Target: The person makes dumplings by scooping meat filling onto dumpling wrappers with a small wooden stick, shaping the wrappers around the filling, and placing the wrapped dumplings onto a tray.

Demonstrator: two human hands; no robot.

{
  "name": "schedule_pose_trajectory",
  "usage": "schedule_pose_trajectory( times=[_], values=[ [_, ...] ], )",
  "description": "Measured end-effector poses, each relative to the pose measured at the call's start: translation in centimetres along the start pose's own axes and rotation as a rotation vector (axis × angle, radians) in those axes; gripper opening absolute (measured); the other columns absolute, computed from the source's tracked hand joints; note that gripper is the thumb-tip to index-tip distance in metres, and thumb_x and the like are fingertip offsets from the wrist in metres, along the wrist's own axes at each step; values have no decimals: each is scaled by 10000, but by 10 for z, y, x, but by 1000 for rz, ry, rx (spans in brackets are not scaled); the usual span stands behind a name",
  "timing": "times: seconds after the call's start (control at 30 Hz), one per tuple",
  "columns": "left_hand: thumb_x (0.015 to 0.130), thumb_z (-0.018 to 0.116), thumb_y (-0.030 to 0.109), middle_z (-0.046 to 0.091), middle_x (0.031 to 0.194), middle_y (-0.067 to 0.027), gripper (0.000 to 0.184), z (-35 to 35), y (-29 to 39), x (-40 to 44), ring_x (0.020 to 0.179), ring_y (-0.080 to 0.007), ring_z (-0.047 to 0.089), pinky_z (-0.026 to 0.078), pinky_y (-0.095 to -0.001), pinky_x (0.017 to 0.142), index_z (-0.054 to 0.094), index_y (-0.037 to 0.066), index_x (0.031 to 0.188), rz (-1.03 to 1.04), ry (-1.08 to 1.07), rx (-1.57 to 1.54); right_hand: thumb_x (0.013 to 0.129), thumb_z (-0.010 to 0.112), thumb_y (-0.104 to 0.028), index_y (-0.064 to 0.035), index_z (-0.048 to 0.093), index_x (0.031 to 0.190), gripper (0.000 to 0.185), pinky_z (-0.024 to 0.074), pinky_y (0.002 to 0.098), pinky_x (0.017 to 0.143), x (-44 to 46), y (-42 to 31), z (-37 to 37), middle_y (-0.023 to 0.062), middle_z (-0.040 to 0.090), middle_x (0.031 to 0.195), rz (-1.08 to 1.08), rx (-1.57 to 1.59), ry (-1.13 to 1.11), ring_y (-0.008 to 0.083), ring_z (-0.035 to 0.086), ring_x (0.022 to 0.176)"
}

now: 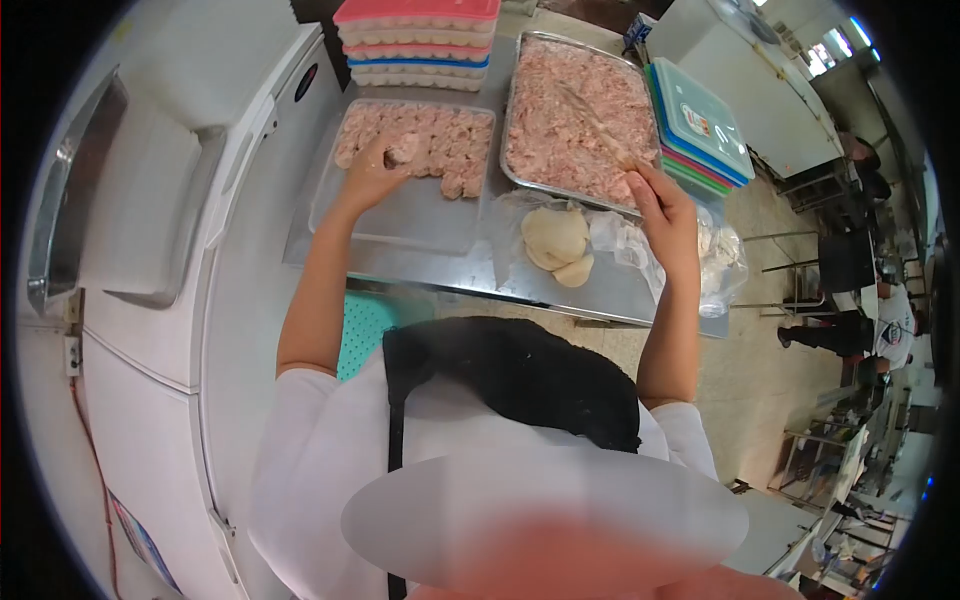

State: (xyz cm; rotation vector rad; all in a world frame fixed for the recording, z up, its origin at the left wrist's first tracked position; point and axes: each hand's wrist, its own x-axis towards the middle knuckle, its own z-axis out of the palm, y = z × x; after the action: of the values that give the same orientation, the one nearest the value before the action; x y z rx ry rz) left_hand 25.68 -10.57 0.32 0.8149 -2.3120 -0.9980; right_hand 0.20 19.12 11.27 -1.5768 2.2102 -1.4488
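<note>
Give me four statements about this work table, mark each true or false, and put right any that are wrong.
1. The right hand holds a long, thin utensil at the silver rectangular metal tray of pink ground meat. True.
2. The left hand rests on the round, pale, dough-like sheets. False: it is at the flat, translucent rectangular plastic tray of small meat portions.
3. Part of the plastic tray, nearest the person, is bare. True.
4. The pale sheets lie inside the metal tray. False: they lie outside it, on the side nearer the person.
</note>
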Motion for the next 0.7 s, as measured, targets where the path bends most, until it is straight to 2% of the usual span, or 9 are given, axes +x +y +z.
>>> schedule_pose_trajectory(
  times=[0.07,0.1,0.13,0.2,0.3,0.4,0.5,0.63,0.7],
  values=[
    [688,739,202,598,1024,-150,617,9,-44,-11,933,-311,590,474,-373,830,521,71,1249,2,67,127,928,602,-179,3,656,1106,260,409,208,625,-18,21,3,-9,599,807,143,46,10,67,516,712],
    [687,728,184,596,1018,-150,613,16,-59,-17,938,-320,591,477,-382,832,519,70,1252,30,121,210,931,604,-191,-12,663,1108,259,337,181,546,-28,31,7,-55,512,731,216,108,37,30,434,633],
    [686,716,165,593,1012,-151,610,20,-69,-21,944,-328,592,480,-390,834,516,70,1255,59,173,293,932,602,-193,-12,661,1112,262,328,179,531,-36,38,7,-58,508,718,268,99,35,26,427,617],
    [698,712,178,597,1054,-174,637,34,-75,-24,977,-347,588,476,-397,852,489,83,1287,45,84,149,933,600,-195,-14,657,1121,267,310,176,502,-51,45,2,-63,501,694,372,78,37,19,414,585],
    [719,706,192,593,1114,-207,687,53,-61,-25,1012,-374,578,469,-409,873,429,89,1339,-4,19,58,924,615,-230,-5,663,1102,291,375,196,571,-65,44,-8,-32,540,710,470,120,92,46,450,635],
    [741,697,197,579,1158,-238,727,71,-48,-24,1028,-394,569,464,-426,874,366,75,1377,-44,4,33,925,616,-240,-19,665,1114,296,332,183,518,-73,52,-20,-43,515,682,546,134,124,32,419,589],
    [759,687,180,574,1153,-257,732,85,-40,-21,1025,-407,566,462,-442,869,333,43,1385,-34,9,62,928,611,-234,-19,666,1113,289,301,183,484,-74,54,-28,-53,491,665,561,127,139,26,398,557],
    [770,678,151,568,1144,-269,725,99,-33,-11,1042,-417,550,453,-453,880,317,16,1384,-90,12,137,929,609,-224,-10,663,1111,287,314,181,502,-74,66,-38,-50,496,677,534,99,128,28,410,580],
    [775,673,140,559,1158,-264,718,105,-36,-5,1061,-417,538,448,-452,891,314,12,1383,-24,76,187,927,611,-224,-4,662,1109,290,328,181,517,-72,76,-42,-44,505,686,496,88,107,31,421,597]
  ],
)
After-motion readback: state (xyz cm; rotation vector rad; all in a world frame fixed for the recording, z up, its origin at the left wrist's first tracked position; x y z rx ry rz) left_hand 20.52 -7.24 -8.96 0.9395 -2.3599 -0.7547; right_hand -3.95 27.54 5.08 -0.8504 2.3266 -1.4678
